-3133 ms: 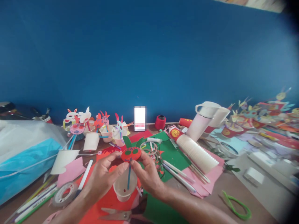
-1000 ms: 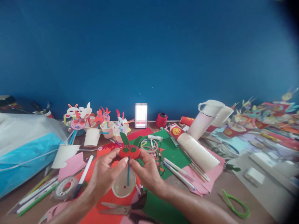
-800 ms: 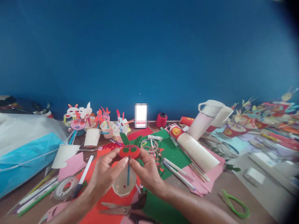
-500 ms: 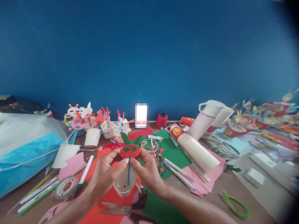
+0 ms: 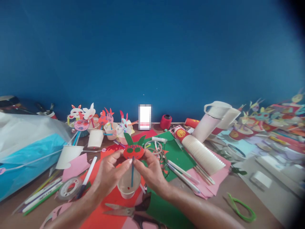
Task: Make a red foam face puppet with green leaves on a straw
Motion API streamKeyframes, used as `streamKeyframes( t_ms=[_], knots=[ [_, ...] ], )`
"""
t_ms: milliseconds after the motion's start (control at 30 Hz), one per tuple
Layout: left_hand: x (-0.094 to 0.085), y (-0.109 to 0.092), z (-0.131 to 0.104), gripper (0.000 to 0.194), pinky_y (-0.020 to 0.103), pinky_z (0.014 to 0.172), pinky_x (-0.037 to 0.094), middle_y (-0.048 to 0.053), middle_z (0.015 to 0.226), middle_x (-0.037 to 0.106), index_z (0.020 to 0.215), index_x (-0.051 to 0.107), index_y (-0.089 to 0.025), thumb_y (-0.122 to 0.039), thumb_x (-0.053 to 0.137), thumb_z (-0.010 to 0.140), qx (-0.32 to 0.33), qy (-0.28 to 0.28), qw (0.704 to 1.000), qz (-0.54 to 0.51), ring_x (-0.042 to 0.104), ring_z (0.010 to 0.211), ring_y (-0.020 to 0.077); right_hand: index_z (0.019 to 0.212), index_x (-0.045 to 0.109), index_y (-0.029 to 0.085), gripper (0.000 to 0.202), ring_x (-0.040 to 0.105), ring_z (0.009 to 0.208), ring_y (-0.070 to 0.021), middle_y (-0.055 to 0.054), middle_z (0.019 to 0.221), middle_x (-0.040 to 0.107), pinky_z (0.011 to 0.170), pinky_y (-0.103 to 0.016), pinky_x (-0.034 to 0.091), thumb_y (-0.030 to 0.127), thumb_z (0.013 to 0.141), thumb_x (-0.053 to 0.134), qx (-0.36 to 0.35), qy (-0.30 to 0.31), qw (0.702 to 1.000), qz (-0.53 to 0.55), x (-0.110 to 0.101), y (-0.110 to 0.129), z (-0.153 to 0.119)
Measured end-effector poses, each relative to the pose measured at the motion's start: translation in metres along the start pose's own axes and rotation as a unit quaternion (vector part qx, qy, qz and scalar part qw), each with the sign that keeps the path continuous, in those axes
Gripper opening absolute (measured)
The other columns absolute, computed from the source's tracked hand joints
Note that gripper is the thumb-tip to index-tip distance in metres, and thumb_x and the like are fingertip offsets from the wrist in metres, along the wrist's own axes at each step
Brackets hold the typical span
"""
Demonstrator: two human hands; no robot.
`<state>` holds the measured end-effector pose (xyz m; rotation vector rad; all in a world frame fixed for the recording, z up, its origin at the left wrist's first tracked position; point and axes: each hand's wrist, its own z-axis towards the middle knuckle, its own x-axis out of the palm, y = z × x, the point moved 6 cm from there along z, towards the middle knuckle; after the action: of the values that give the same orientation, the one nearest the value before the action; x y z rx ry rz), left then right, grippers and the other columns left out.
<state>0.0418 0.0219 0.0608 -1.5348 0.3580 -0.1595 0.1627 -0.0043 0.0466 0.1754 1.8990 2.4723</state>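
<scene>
A small red paper mask with green eye holes and two green leaf-shaped ears is pinched at its lower edge between my hands. My left hand grips its left side, thumb near the top of a blue stick that hangs down from the mask. On the other side my right hand closes thumb and fingers on the mask's right edge. Behind the stick stands a white paper cup with a small red spot on it. Scissors lie partly open below the cup, on red paper.
Finished masks on sticks stand in cups at back left. To the right lie a stack of paper cups, pens, and green paper. A tape roll and markers are at left. A white jug leans behind.
The camera view has shifted slightly, and the mask appears tipped a little, with its eye holes higher. Both hands keep their grip.
</scene>
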Motion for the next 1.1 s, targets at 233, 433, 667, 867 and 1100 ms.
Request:
streamKeyframes(
  t_ms=[233,433,667,867,1100],
  knots=[
    [-0.0001,-0.0013,0.0005,0.028,0.027,0.071,0.051,0.008,0.090,0.070,0.096,0.062,-0.014,-0.030,0.060,0.072,-0.001,-0.002,1.000,-0.008,0.065,0.079,0.0205,0.087,0.059,0.016,0.013,0.056,0.076,-0.0151,-0.003,0.080,0.062,0.075,-0.029,0.046,0.023,0.077,0.055,-0.001,-0.004,1.000,-0.001,-0.0019,0.0001,-0.0008],
    [0.0001,-0.0029,0.0002,0.032,0.028,0.074,0.051,0.008,0.093,0.070,0.100,0.061,-0.015,-0.029,0.060,0.071,0.003,-0.005,1.000,-0.005,0.065,0.081,0.0206,0.085,0.059,0.016,0.010,0.057,0.078,-0.0153,-0.002,0.079,0.062,0.075,-0.027,0.045,0.022,0.077,0.055,-0.003,-0.004,1.000,0.000,-0.0012,0.0006,-0.0001],
    [0.0005,-0.0019,-0.0012,0.036,0.030,0.077,0.050,0.008,0.097,0.069,0.105,0.060,-0.016,-0.029,0.060,0.072,0.002,0.004,1.000,-0.012,0.064,0.085,0.0214,0.084,0.060,0.017,0.010,0.057,0.078,-0.0155,-0.001,0.078,0.062,0.074,-0.027,0.046,0.023,0.077,0.056,0.000,-0.009,1.000,-0.010,-0.0018,0.0021,-0.0001],
    [0.0017,-0.0031,-0.0013,0.035,0.029,0.078,0.050,0.007,0.096,0.069,0.106,0.060,-0.016,-0.028,0.059,0.073,0.003,0.011,1.000,-0.015,0.064,0.086,0.0215,0.083,0.059,0.017,0.009,0.057,0.078,-0.0154,-0.001,0.078,0.062,0.074,-0.026,0.046,0.022,0.077,0.056,0.001,-0.007,1.000,-0.010,-0.0019,0.0011,-0.0003],
    [0.0021,-0.0018,-0.0014,0.034,0.028,0.080,0.049,0.006,0.100,0.068,0.108,0.059,-0.017,-0.028,0.058,0.076,0.005,0.023,1.000,-0.019,0.063,0.089,0.0197,0.082,0.058,0.017,0.008,0.057,0.077,-0.0153,-0.001,0.077,0.061,0.074,-0.027,0.045,0.020,0.076,0.055,0.005,-0.008,1.000,-0.007,-0.0024,0.0023,0.0003]
  ],
)
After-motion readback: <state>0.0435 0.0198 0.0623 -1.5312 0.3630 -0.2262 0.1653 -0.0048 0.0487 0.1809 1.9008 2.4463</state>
